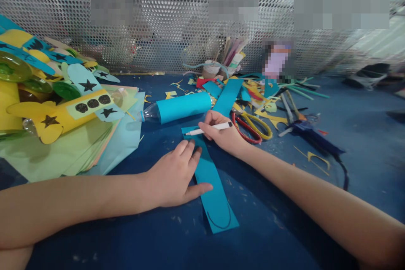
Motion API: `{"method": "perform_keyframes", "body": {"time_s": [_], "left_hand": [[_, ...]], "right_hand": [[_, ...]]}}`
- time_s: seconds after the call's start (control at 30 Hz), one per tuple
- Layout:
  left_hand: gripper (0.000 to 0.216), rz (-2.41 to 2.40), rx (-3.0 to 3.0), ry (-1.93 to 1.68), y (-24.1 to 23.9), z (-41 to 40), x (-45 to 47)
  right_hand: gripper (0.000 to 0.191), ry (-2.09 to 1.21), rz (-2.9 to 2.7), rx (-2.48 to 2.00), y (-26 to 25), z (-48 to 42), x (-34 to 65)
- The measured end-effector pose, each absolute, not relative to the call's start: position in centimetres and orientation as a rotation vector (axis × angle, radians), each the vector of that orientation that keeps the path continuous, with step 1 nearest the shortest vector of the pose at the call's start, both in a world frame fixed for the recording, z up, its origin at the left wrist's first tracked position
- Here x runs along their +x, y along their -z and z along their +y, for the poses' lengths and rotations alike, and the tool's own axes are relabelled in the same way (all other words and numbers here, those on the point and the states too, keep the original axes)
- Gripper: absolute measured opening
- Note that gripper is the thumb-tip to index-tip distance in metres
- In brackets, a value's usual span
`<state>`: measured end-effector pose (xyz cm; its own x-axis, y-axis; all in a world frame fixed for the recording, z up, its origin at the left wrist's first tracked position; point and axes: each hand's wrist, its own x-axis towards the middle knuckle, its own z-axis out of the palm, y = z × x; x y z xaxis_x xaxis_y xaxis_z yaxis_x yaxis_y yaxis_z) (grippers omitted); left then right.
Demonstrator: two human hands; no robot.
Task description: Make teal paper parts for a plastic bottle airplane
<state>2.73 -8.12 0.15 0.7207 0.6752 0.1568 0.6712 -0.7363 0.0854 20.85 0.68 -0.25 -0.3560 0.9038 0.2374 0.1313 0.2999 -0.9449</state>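
A long strip of blue paper (pixel 211 177) lies on the dark blue table, with a curved black line drawn across its near end. My left hand (pixel 177 173) rests flat on the strip's left edge, fingers and thumb spread. Between the fingers of my right hand (pixel 218 133) is a white marker (pixel 210 129), its tip at the strip's far end. Just beyond lies a clear plastic bottle wrapped in blue paper (pixel 185 107). Another blue paper strip (pixel 228 98) is behind my right hand.
Red-handled and yellow-handled scissors (pixel 253 127) lie right of my right hand, near a glue gun (pixel 311 135) with a cord. Decorated yellow bottle planes (pixel 76 112) and paper sheets (pixel 63 152) fill the left. Paper scraps and a cup of sticks (pixel 211 68) stand before a perforated metal screen (pixel 171 8).
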Motion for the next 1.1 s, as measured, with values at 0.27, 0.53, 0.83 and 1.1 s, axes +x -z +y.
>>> {"method": "perform_keyframes", "body": {"time_s": [0.27, 0.53, 0.83, 1.1], "left_hand": [[0.082, 1.143, 2.896, -0.252, -0.2, -8.1, 2.8], [0.082, 1.137, 2.891, -0.261, -0.3, -8.1, 2.8], [0.081, 1.122, 2.895, -0.256, -0.3, -8.1, 2.8], [0.081, 1.135, 2.895, -0.235, -0.4, -8.1, 2.7]], "right_hand": [[0.026, -1.043, -1.683, -1.033, 0.1, 0.6, 20.6], [0.024, -0.827, -1.656, -1.122, 0.4, 1.0, 21.2], [0.028, -0.598, -1.635, -1.224, -0.6, 0.7, 21.5], [0.032, -0.629, -1.610, -1.221, -0.8, 0.7, 21.8]]}}
